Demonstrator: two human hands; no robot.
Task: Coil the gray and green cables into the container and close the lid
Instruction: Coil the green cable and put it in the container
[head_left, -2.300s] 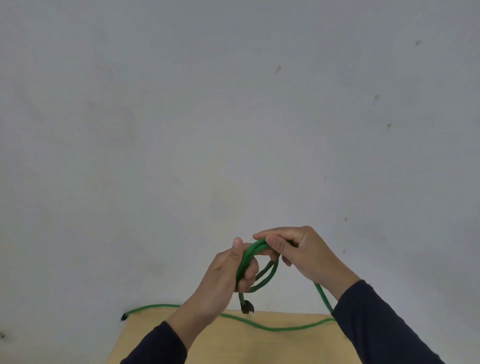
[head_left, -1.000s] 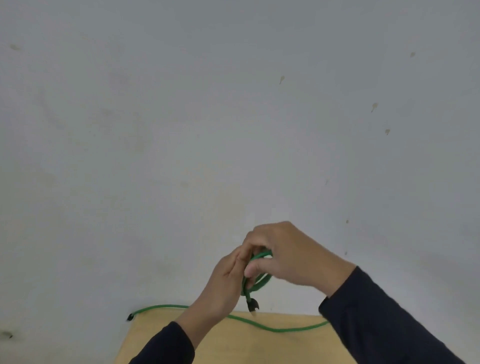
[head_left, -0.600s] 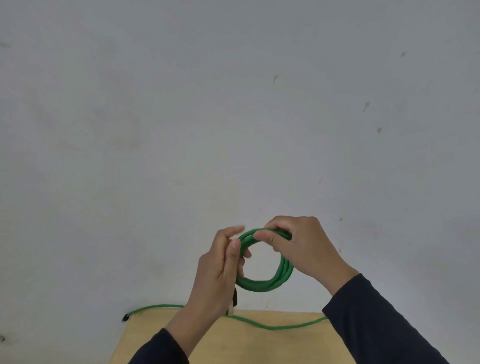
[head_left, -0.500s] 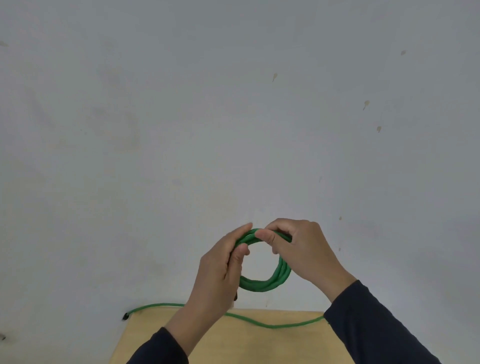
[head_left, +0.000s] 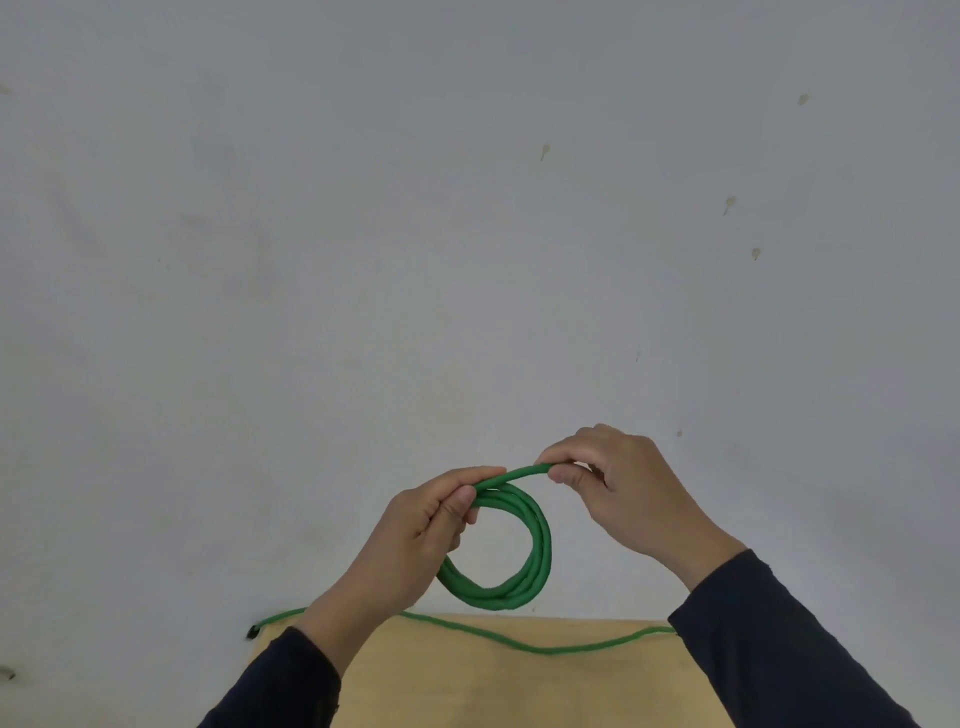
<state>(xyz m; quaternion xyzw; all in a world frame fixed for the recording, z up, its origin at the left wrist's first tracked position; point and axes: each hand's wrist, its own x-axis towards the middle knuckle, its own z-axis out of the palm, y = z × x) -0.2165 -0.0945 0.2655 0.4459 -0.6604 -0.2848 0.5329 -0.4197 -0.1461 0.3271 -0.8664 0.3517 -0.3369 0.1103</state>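
Loops of green cable (head_left: 537, 545) sat pinched in your left hand (head_left: 415, 540) while your right hand (head_left: 623, 493) gripped the feeding strand; even loops needed steady tension.

- Soft, even daylight fills the room, with no glare.
- The wall (head_left: 467, 234) looks flat and slightly hazy, dimmer toward the corners.
- Only faint shadows fall under the hands.
- The picture is fairly sharp.

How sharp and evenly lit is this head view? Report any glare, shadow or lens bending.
Head view: light is soft and even, with no glare; the wall darkens toward the corners. The green cable coil and both the left hand and right hand look sharp, without motion blur. Shadows are faint. The table edge bows slightly, suggesting wide-angle distortion.
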